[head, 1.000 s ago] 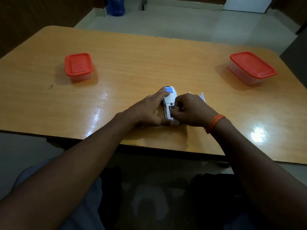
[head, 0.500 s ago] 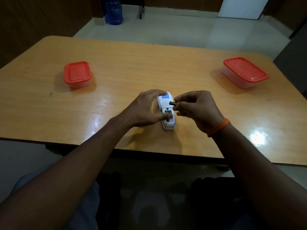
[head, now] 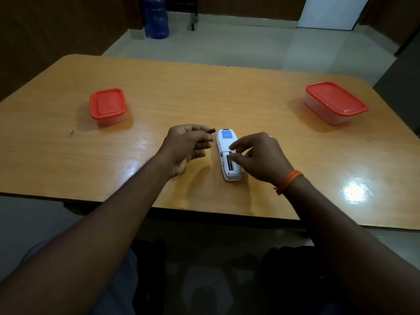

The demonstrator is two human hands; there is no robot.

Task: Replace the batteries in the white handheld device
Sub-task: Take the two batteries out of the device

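Now, my left hand [head: 186,144] pinching a battery [head: 211,130], white device [head: 225,139] flat on the table [head: 204,92], my right hand [head: 261,155] curled over its open compartment, hold unclear.

**Obscured and illegible items**

The left hand [head: 187,147] pinches a small dark item [head: 211,130]. Only one end protrudes past the fingers, too blurred to identify. The right hand [head: 261,156] covers the right side of the white device [head: 223,142] at its open compartment. Whether its fingertips touch the battery [head: 228,163] there cannot be determined. Print on the blue label [head: 226,134] is illegible. The table [head: 204,92] is cut off at the right edge.
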